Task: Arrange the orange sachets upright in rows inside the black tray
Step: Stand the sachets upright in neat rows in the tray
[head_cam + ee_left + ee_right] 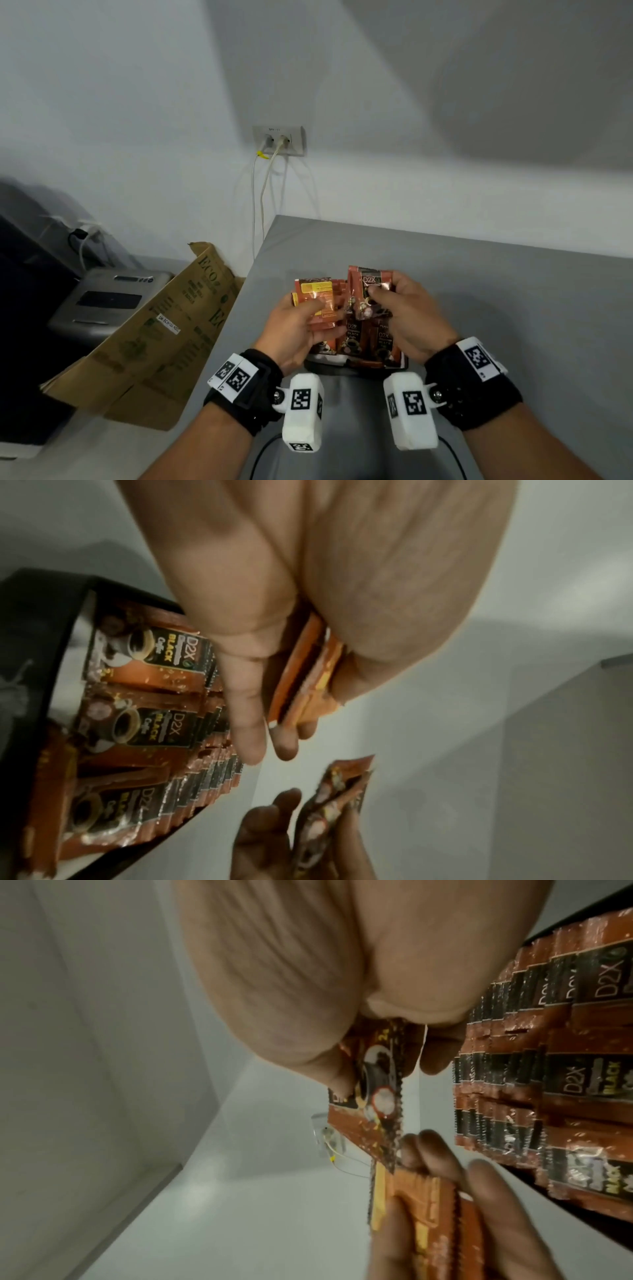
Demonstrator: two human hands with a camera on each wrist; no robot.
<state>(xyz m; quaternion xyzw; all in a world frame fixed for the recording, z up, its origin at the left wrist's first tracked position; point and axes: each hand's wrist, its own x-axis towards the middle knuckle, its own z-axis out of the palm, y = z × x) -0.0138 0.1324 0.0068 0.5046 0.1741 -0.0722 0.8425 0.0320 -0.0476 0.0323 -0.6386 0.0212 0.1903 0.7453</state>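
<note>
A black tray [356,371] sits on the grey table near me, packed with upright orange "D2X Black Coffee" sachets [380,339] in rows. My left hand [301,325] holds a small stack of orange sachets [317,294] above the tray's left side, backs facing me; in the left wrist view the stack [304,674] is pinched between thumb and fingers. My right hand [400,308] grips other sachets [364,291] just above the tray's far side, thumb on the front; the right wrist view shows them [377,1091] edge-on.
The grey table [479,281] stretches right and back to a white wall with a socket [279,140] and cables. A flattened cardboard box [164,335] leans at the table's left edge beside a grey appliance [106,301]. A black cable [267,452] runs near me.
</note>
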